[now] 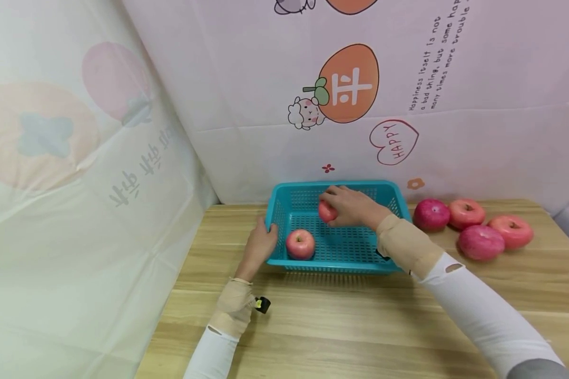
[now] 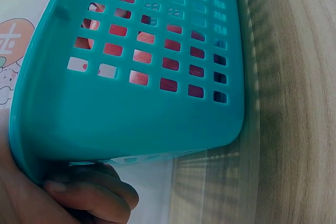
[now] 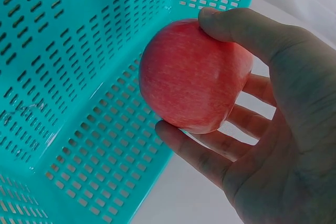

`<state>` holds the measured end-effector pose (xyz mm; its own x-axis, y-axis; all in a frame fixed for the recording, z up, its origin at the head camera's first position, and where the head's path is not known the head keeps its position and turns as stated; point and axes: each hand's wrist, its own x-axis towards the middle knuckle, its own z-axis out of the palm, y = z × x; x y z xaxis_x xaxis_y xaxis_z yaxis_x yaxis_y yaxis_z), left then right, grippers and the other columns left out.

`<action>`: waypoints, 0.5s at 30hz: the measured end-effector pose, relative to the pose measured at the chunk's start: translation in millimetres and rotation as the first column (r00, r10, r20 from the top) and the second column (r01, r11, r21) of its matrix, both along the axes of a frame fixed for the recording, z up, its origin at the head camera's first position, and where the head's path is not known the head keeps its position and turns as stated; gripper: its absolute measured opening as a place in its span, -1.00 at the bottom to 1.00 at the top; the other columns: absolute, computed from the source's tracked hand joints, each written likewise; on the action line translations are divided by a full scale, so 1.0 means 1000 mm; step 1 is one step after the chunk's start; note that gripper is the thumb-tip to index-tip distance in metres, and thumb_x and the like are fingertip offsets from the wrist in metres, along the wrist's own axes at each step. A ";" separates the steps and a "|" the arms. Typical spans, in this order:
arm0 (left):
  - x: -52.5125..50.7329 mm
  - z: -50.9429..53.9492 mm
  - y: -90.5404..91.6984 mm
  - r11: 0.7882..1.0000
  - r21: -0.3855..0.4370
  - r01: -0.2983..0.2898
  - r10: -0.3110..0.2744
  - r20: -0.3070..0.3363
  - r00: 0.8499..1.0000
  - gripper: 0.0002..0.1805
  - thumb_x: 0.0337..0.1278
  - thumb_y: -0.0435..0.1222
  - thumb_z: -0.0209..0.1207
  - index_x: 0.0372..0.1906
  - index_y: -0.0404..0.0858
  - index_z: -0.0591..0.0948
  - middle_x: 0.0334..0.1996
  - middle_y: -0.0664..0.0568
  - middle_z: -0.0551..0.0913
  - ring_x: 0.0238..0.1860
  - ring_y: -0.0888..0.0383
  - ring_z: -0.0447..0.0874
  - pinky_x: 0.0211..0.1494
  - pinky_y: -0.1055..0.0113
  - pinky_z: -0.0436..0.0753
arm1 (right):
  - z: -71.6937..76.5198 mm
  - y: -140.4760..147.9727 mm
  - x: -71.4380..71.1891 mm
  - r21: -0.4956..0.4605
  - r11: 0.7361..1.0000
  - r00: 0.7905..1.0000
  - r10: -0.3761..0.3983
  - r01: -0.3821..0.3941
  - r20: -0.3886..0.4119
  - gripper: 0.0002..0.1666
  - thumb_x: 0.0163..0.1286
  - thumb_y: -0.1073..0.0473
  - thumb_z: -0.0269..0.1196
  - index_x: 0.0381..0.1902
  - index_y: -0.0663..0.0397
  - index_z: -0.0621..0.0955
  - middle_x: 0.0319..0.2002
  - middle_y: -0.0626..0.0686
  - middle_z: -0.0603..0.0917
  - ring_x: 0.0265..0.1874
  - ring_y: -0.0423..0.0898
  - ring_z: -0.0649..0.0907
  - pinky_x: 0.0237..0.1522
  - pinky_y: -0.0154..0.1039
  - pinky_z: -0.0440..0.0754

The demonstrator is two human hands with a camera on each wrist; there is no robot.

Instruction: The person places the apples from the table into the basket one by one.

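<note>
A teal plastic basket with slotted walls stands at the back of the wooden table. My left hand grips its left rim; in the left wrist view the fingers curl under that rim. Over the basket's inside, my right hand holds a red apple between thumb and fingers. The right wrist view shows this apple large, with the slotted basket behind it. Another apple, pink and yellowish, lies in the basket's front left corner.
Right of the basket, several fruits sit close together: a dark pink one, a second dark pink one and reddish apples. A printed cloth hangs behind the table, and another pale cloth hangs along the left.
</note>
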<state>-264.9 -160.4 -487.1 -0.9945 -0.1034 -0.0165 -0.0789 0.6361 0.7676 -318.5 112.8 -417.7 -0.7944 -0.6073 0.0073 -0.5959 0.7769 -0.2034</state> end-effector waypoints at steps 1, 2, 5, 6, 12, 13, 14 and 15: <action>0.000 0.000 0.000 1.000 -0.001 0.001 -0.001 0.000 1.000 -0.57 0.61 -0.09 -0.09 0.27 -0.30 0.43 -0.26 -0.22 0.63 -0.26 -0.07 0.61 -0.18 0.01 0.63 | 0.000 -0.001 0.000 0.000 1.000 1.000 0.002 -0.002 -0.003 -0.16 0.32 -0.06 0.52 0.47 0.05 0.51 0.40 0.20 0.51 0.27 0.22 0.54 0.14 0.23 0.68; 0.001 0.000 0.000 1.000 0.001 0.002 -0.002 0.001 1.000 -0.56 0.61 -0.08 -0.10 0.28 -0.30 0.43 -0.28 -0.20 0.61 -0.27 -0.06 0.61 -0.20 0.04 0.62 | 0.000 -0.003 0.000 0.004 1.000 1.000 0.002 -0.002 -0.002 -0.15 0.32 -0.07 0.52 0.48 0.05 0.51 0.40 0.20 0.51 0.27 0.22 0.54 0.15 0.23 0.68; 0.001 0.000 -0.001 1.000 -0.002 0.003 -0.003 0.002 1.000 -0.55 0.61 -0.06 -0.11 0.28 -0.30 0.42 -0.33 -0.16 0.57 -0.29 -0.05 0.60 -0.22 0.07 0.60 | -0.001 -0.007 -0.001 0.009 1.000 1.000 0.005 -0.005 -0.006 -0.15 0.32 -0.06 0.52 0.48 0.06 0.50 0.39 0.20 0.51 0.27 0.23 0.54 0.14 0.23 0.68; 0.001 0.000 0.000 1.000 -0.005 0.001 -0.001 -0.001 1.000 -0.55 0.61 -0.06 -0.10 0.27 -0.30 0.43 -0.33 -0.16 0.57 -0.29 -0.06 0.60 -0.21 0.06 0.61 | -0.002 -0.008 -0.001 0.011 1.000 1.000 0.005 -0.005 -0.007 -0.15 0.32 -0.06 0.53 0.48 0.05 0.50 0.39 0.20 0.51 0.28 0.23 0.54 0.14 0.23 0.68; 0.000 -0.001 -0.001 1.000 -0.002 0.001 -0.001 -0.007 1.000 -0.56 0.60 -0.08 -0.09 0.28 -0.30 0.43 -0.22 -0.24 0.65 -0.23 -0.07 0.63 -0.13 -0.02 0.65 | -0.006 -0.014 -0.003 0.005 1.000 1.000 0.020 -0.019 -0.013 -0.15 0.31 -0.05 0.52 0.48 0.07 0.50 0.38 0.18 0.50 0.28 0.22 0.53 0.13 0.21 0.69; 0.000 -0.001 -0.001 1.000 0.002 0.001 -0.001 -0.007 1.000 -0.55 0.60 -0.08 -0.09 0.29 -0.30 0.43 -0.21 -0.24 0.66 -0.22 -0.07 0.63 -0.12 -0.03 0.65 | -0.006 -0.015 -0.004 0.005 1.000 1.000 0.022 -0.022 -0.013 -0.15 0.32 -0.04 0.52 0.48 0.07 0.50 0.37 0.18 0.51 0.27 0.21 0.53 0.12 0.21 0.69; 0.000 -0.001 -0.001 1.000 0.003 0.001 -0.001 -0.007 1.000 -0.55 0.60 -0.08 -0.09 0.30 -0.29 0.43 -0.20 -0.23 0.66 -0.22 -0.07 0.63 -0.11 -0.02 0.65 | -0.006 -0.016 -0.004 0.006 1.000 1.000 0.025 -0.025 -0.016 -0.16 0.32 -0.04 0.52 0.48 0.07 0.50 0.37 0.18 0.51 0.27 0.21 0.53 0.11 0.20 0.70; 0.000 -0.002 -0.001 1.000 0.004 0.000 0.000 -0.007 1.000 -0.55 0.60 -0.08 -0.09 0.30 -0.30 0.43 -0.20 -0.23 0.66 -0.23 -0.07 0.63 -0.12 -0.02 0.65 | -0.007 -0.018 -0.005 0.008 1.000 0.999 0.029 -0.029 -0.018 -0.16 0.32 -0.03 0.51 0.48 0.07 0.50 0.37 0.18 0.51 0.27 0.20 0.53 0.10 0.19 0.70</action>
<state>-264.8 -161.9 -488.6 -0.9946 -0.1029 -0.0101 -0.0733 0.6331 0.7706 -323.2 95.1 -424.5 -0.7763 -0.6302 0.0167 -0.6217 0.7609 -0.1859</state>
